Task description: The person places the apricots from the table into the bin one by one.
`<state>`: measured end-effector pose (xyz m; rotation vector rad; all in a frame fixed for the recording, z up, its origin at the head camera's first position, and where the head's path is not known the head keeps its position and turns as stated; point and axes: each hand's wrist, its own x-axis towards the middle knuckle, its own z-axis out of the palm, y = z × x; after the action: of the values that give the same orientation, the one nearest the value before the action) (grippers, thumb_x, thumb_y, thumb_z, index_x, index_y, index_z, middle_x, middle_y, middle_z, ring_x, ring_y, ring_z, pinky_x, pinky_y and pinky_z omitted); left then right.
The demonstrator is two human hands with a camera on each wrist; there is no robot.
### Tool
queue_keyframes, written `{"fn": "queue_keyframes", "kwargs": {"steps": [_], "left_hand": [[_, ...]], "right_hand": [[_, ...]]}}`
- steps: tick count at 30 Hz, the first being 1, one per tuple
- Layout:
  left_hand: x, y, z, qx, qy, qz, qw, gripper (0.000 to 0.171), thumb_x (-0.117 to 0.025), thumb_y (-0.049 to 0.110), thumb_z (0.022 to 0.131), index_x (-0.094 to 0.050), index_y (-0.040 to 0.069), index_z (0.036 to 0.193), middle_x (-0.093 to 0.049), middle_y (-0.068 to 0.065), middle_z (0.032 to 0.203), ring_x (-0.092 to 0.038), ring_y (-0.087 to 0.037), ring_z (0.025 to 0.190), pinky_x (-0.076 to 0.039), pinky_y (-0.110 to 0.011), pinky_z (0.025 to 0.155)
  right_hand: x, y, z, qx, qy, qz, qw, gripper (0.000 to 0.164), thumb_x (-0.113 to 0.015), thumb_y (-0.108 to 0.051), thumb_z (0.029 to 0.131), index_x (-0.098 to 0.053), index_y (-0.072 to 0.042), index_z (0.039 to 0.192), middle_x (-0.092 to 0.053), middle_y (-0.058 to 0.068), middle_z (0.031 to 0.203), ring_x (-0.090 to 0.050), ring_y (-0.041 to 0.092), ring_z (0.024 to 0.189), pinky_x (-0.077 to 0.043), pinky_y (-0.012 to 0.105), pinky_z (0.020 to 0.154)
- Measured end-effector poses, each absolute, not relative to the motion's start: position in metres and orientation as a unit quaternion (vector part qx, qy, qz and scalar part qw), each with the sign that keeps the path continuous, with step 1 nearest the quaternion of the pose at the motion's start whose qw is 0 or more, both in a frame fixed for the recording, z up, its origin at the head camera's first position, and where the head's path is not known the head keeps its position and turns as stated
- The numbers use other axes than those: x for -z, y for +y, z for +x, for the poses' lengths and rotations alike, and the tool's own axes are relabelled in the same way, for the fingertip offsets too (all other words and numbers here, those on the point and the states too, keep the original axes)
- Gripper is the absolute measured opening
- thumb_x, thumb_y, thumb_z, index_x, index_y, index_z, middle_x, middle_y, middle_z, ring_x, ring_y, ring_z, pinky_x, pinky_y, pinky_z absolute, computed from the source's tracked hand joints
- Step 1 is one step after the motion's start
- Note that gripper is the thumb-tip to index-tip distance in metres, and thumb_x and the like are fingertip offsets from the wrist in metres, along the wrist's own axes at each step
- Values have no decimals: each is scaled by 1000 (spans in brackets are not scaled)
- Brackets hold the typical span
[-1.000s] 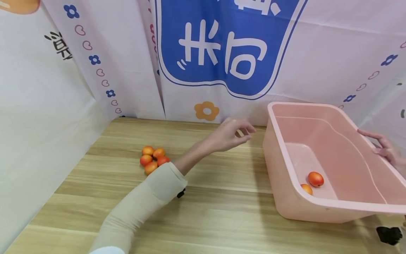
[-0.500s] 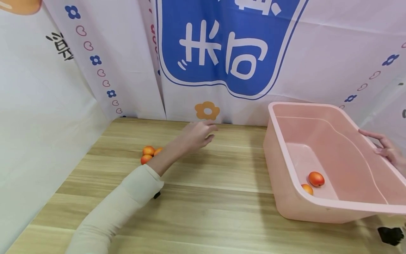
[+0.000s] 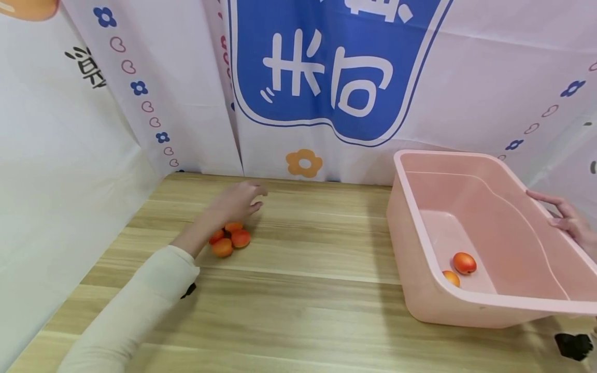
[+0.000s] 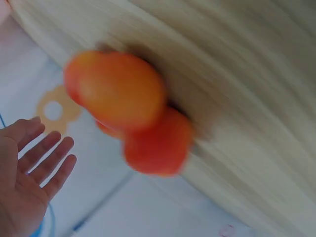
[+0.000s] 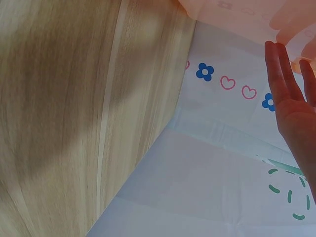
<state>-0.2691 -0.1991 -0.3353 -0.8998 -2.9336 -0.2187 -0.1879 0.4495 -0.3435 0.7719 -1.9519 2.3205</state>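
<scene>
My left hand, fingers loosely spread and holding nothing, is over the back of a cluster of small orange-red, oval fruits on the table. The forearm hides part of the cluster. In the left wrist view the hand shows its palm and spread fingers beside the blurred fruits. At the far right, my right hand rests its fingertips at the rim of a pink plastic tub. The right wrist view has that hand with straight fingers against the tub wall. Two similar fruits lie inside the tub.
The wood-grain table ends against a white printed cloth at the back, with more cloth at both sides. The tub stands tall on the table's right side. A small black object is near its front right corner.
My left hand has moved left, from near the tub across the table to the fruit cluster. The right hand, the tub and the two fruits inside have stayed in place.
</scene>
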Motion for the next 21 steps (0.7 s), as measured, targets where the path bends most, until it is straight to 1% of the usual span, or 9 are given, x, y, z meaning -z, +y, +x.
{"fn": "queue_keyframes", "kwargs": {"steps": [5, 7, 10, 16, 17, 19, 21], "left_hand": [[342, -228, -268, 92, -960, -263, 0, 29, -71, 7, 97, -70, -6, 122, -70, -21, 124, -66, -39, 116, -53, -53, 101], [344, -237, -267, 103, -961, -255, -12, 29, -70, 7, 96, -70, -7, 121, -70, -22, 123, -66, -40, 115, -52, -55, 101], [345, -249, -266, 119, -962, -242, -37, 30, -69, 8, 96, -70, -8, 121, -71, -23, 120, -66, -40, 112, -53, -56, 99], [343, -274, -267, 175, -956, -218, -86, 31, -69, 10, 96, -69, -11, 118, -71, -24, 113, -67, -40, 104, -54, -57, 94], [344, -278, -267, 186, -954, -217, -92, 30, -69, 10, 96, -69, -12, 117, -71, -25, 112, -67, -40, 103, -54, -56, 94], [347, -285, -268, 208, -948, -220, -99, 29, -70, 8, 96, -69, -13, 116, -71, -27, 111, -68, -41, 101, -56, -56, 93], [351, -291, -269, 224, -942, -228, -102, 29, -72, 8, 96, -69, -14, 114, -71, -28, 110, -68, -41, 100, -57, -54, 90]], "right_hand": [[341, 447, -183, -751, -629, 200, 1, 82, -12, 22, 90, -68, -19, 135, -73, -4, 118, -73, 9, 88, -59, 19, 65], [340, 448, -182, -752, -630, 194, -8, 82, -13, 21, 91, -68, -21, 135, -73, -4, 116, -74, 9, 87, -60, 20, 65], [341, 449, -182, -746, -636, 198, -8, 82, -14, 21, 92, -68, -22, 135, -73, -6, 117, -74, 9, 86, -59, 19, 64], [339, 451, -182, -749, -623, 221, -37, 84, -10, 21, 92, -63, -21, 140, -71, -6, 123, -73, 9, 94, -60, 21, 68], [339, 451, -182, -749, -623, 221, -40, 84, -10, 21, 92, -63, -21, 140, -71, -6, 123, -72, 9, 96, -60, 21, 69], [338, 450, -182, -746, -629, 214, -36, 84, -10, 21, 92, -64, -23, 140, -72, -5, 120, -73, 10, 91, -60, 21, 67], [338, 450, -183, -746, -630, 213, -36, 84, -10, 21, 92, -64, -22, 139, -72, -5, 120, -73, 10, 93, -60, 21, 67]]}}
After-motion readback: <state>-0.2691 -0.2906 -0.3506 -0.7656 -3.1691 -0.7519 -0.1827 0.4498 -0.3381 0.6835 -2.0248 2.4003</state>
